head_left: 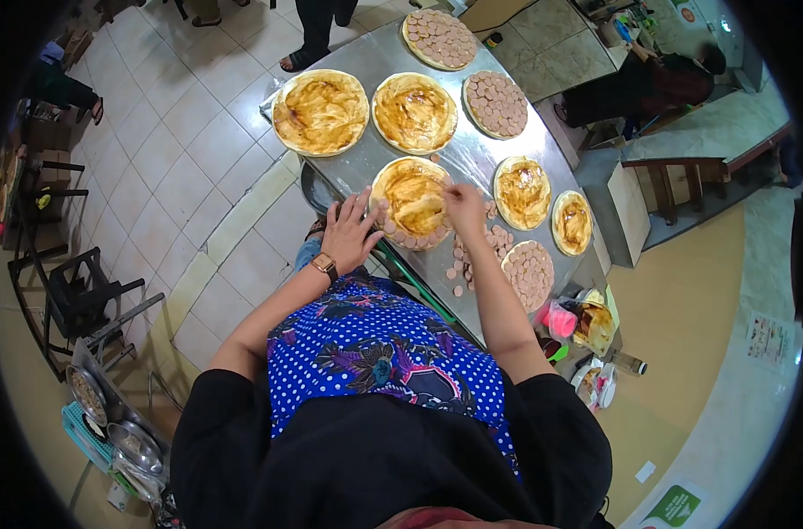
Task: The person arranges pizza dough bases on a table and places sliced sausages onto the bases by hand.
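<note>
A round dough base with brown sauce [412,201] lies in front of me, with sausage slices along its near edge. My left hand [349,234] rests at its left rim, fingers spread, the fingertips touching the slices there. At the right rim, my right hand [465,213] has its fingers pinched together; what they hold, if anything, is hidden. Loose sausage slices [498,238] are scattered on the metal table beneath my right forearm. Beside them, a base covered in slices [528,275] sits near the table's right side.
Sauced bases [320,113] and slice-covered bases [495,104] stand around the metal table [349,176]. A pink container [560,319] and a sauce-smeared tray [594,324] are at the right corner. A black chair [89,291] stands left. Other people [657,88] are farther back.
</note>
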Action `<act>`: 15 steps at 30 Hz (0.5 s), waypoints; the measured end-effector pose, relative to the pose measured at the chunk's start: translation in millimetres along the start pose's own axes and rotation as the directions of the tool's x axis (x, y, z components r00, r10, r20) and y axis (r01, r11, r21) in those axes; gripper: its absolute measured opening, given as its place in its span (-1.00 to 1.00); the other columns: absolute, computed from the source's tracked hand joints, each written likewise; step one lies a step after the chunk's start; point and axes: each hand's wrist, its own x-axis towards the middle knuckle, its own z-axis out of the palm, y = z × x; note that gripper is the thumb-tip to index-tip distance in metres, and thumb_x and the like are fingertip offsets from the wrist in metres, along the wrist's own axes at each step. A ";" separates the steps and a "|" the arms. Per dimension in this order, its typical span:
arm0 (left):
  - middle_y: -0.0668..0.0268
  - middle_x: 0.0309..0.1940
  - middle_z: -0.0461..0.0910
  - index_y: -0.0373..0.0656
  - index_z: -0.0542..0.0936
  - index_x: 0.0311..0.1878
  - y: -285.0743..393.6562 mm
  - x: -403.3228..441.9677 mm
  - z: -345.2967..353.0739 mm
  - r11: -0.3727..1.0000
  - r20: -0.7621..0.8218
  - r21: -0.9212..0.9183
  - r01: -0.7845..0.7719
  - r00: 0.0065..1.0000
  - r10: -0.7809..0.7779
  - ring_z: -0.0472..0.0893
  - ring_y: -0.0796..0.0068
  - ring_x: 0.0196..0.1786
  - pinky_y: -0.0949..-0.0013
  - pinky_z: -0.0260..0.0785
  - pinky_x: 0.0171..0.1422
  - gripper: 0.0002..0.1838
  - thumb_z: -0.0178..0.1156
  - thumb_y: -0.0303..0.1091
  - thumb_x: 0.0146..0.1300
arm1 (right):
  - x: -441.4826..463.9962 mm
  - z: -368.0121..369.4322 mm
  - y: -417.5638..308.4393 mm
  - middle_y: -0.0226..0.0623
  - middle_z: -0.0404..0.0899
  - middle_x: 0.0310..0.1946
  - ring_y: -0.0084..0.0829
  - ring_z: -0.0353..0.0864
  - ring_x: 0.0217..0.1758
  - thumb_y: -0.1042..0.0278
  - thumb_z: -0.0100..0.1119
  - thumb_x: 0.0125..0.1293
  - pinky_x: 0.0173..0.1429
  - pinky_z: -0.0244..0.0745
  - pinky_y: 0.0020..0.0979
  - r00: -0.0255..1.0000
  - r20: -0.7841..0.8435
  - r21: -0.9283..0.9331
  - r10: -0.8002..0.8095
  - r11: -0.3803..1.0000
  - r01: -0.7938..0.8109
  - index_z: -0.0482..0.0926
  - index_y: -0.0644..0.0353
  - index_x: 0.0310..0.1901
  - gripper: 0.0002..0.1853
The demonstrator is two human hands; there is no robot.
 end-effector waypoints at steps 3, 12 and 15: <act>0.20 0.54 0.04 0.14 0.33 0.45 -3.6 8.7 3.5 0.999 -0.005 0.038 -0.023 1.000 0.024 0.14 0.11 0.48 -0.15 -0.06 0.46 -0.41 0.05 0.02 0.39 | -13.8 -33.2 68.1 -0.08 0.64 -0.35 -0.14 0.64 -0.29 0.28 0.36 0.11 -0.16 0.53 -0.22 0.993 -0.106 -0.324 0.042 0.943 -0.074 0.69 0.19 -0.29 -0.81; 0.23 0.57 -0.01 0.27 0.27 0.48 -8.6 5.8 2.1 0.997 0.052 0.065 -0.031 0.998 0.028 0.11 0.12 0.51 -0.14 -0.15 0.50 -0.41 0.03 0.06 0.40 | -40.5 -34.9 94.9 -0.15 0.65 -0.42 -0.22 0.66 -0.35 0.29 0.43 0.08 -0.19 0.55 -0.27 0.983 -0.107 -0.313 0.151 0.933 -0.178 0.63 0.26 -0.32 -0.76; 0.22 0.56 0.01 0.18 0.30 0.46 -9.3 6.7 -1.7 0.997 0.042 0.066 -0.027 0.999 0.024 0.13 0.12 0.50 -0.14 -0.12 0.49 -0.42 0.01 0.07 0.41 | -29.2 -40.1 69.2 -0.18 0.66 -0.40 -0.27 0.66 -0.34 0.35 0.40 0.11 -0.20 0.55 -0.33 0.974 -0.006 0.054 0.227 0.973 -0.226 0.61 0.24 -0.32 -0.81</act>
